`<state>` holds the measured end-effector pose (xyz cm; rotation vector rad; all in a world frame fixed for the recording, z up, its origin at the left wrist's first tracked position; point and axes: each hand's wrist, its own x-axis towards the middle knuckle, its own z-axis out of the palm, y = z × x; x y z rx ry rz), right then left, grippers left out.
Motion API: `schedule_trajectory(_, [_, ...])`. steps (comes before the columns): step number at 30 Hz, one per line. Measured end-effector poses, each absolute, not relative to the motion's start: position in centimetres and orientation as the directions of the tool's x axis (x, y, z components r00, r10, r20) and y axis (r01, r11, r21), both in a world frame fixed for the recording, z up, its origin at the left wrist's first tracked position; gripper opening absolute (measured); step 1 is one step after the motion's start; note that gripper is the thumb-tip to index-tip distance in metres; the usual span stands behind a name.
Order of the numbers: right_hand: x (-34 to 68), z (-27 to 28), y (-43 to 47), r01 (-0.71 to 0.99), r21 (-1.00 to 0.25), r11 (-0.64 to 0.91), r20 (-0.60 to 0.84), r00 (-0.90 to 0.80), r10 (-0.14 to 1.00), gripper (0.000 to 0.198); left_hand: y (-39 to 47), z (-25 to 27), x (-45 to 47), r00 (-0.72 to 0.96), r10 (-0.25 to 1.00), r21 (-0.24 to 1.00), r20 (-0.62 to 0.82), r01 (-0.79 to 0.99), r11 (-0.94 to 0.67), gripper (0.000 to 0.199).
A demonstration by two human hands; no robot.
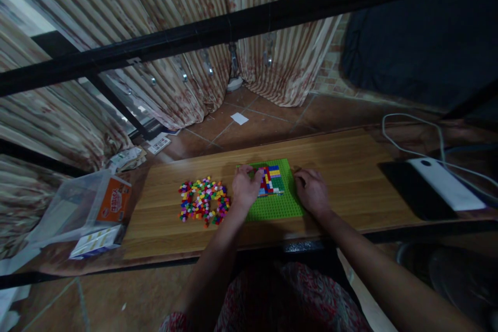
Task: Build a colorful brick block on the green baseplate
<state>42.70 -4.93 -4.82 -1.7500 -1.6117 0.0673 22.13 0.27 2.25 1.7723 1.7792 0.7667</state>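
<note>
A green studded baseplate (pixel 275 210) lies on the wooden board, with a block of small toy bricks (pixel 269 180) in red, blue, yellow, white and green built on it. My left hand (pixel 245 187) is over the plate's left side, its bent fingers and thumb closed at the bricks' left edge. Whatever lies between those fingertips is too small to make out. Beside the plate's right edge rests my right hand (pixel 312 192), fingers curled in and thumb near the index finger. Its grip is hidden. A spread of loose colourful bricks (pixel 204 198) lies left of my left hand.
The wooden board (pixel 155 218) spans the table. On its right are a black flat object (pixel 416 189) and a white device (pixel 447 184) with a white cable (pixel 412 116). A clear plastic bin (pixel 70 210), an orange box (pixel 114 198) and a white carton (pixel 97 241) stand left.
</note>
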Motion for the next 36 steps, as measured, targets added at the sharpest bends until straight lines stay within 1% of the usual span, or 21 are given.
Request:
schedule_trajectory(6, [42.7,-4.9,-4.9,0.844,-0.533,0.054,0.423,0.211,0.881,0.022,0.4,1.8,22.9,-0.051,0.998,0.762,-0.032,0.645,0.058,0.030])
schedule_trajectory(11, [42.7,-4.8,-5.0,0.849,-0.526,0.051,0.415,0.204,0.887,0.023,0.3,1.1,23.3,-0.105,0.994,0.809,-0.036,0.581,0.091,0.029])
schedule_trajectory(15, [42.7,-4.9,-5.0,0.855,-0.516,0.045,0.416,0.204,0.886,0.022,0.2,0.9,23.5,-0.122,0.992,0.822,-0.044,0.560,0.106,0.028])
schedule_trajectory(19, [42.8,-5.1,-5.0,0.857,-0.512,0.061,0.426,0.191,0.884,0.022,0.2,0.8,23.5,-0.111,0.993,0.829,-0.037,0.552,0.092,0.030])
schedule_trajectory(22, [42.9,-5.2,-5.0,0.859,-0.507,0.078,0.440,0.179,0.880,0.022,0.1,1.0,22.8,-0.108,0.994,0.846,0.000,0.530,0.057,0.033])
schedule_trajectory(26, [42.9,-5.3,-4.9,0.860,-0.505,0.077,0.450,0.186,0.873,0.022,-0.8,1.9,20.3,-0.103,0.988,0.886,0.114,0.460,-0.054,0.028])
schedule_trajectory(27, [42.9,-5.3,-4.9,0.859,-0.505,0.080,0.452,0.184,0.873,0.022,-1.4,2.2,19.4,-0.095,0.988,0.898,0.120,0.435,-0.068,0.026])
schedule_trajectory(30, [42.9,-5.2,-5.0,0.861,-0.502,0.082,0.458,0.184,0.870,0.020,-3.7,2.8,16.1,-0.100,0.993,0.935,0.063,0.353,-0.024,0.021])
schedule_trajectory(33, [43.0,-5.3,-5.1,0.865,-0.496,0.077,0.461,0.187,0.868,0.020,-6.8,2.5,12.7,-0.128,0.992,0.950,-0.008,0.308,0.048,0.020])
schedule_trajectory(36, [43.2,-5.5,-5.1,0.871,-0.486,0.074,0.455,0.179,0.872,0.021,-9.9,1.5,10.1,-0.176,0.984,0.920,0.005,0.386,0.065,0.017])
